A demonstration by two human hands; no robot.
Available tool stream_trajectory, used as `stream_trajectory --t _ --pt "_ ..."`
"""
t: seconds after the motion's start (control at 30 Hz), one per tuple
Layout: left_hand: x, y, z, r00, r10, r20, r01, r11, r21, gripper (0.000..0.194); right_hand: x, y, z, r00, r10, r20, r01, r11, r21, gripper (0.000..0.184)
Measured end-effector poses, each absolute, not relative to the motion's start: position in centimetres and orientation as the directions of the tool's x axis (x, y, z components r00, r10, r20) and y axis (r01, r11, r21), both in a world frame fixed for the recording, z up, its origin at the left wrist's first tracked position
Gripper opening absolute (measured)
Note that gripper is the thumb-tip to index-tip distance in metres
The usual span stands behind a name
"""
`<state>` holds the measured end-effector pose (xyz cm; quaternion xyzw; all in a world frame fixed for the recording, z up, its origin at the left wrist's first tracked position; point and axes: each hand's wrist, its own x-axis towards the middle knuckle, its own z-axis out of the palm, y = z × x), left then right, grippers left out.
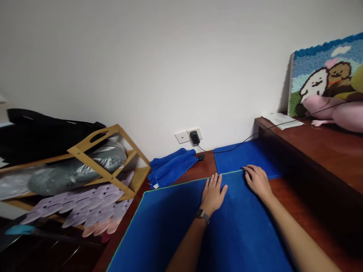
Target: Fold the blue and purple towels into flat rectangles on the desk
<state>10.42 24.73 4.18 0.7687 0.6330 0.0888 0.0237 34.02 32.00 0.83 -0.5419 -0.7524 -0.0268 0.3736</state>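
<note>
A large blue towel (170, 223) with a thin green edge lies spread flat on the dark wooden floor in front of me. My left hand (213, 193) rests flat on it near the far edge, fingers stretched out, with a watch on the wrist. My right hand (256, 180) lies at the towel's far right corner, fingers curled down onto the cloth edge. A second blue towel (245, 155) lies flat just beyond. A folded pile of blue towels (171, 166) sits to the left by the wall.
A wooden rack (104, 166) with bagged items and pale slippers stands on the left. A charger (194, 137) is plugged into the wall socket, its cable running right. A raised wooden step (312, 147) on the right holds a tufted picture, a pink plush toy and papers.
</note>
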Motion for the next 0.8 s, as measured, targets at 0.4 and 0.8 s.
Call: stream_trajectory --t 0.4,0.8 --pt "-5.9 20.1 4.3 -0.032 0.989 0.145 0.998 0.04 -0.055 0.059 34.2 32.3 -0.1 -0.229 0.818 0.528 0.884 0.401 -0.239 0.042" --pt "-5.1 18.3 6.2 0.058 0.95 0.306 0.998 -0.054 -0.021 0.05 35.1 33.2 -0.5 -0.123 0.872 0.474 0.837 0.348 -0.423 0.047"
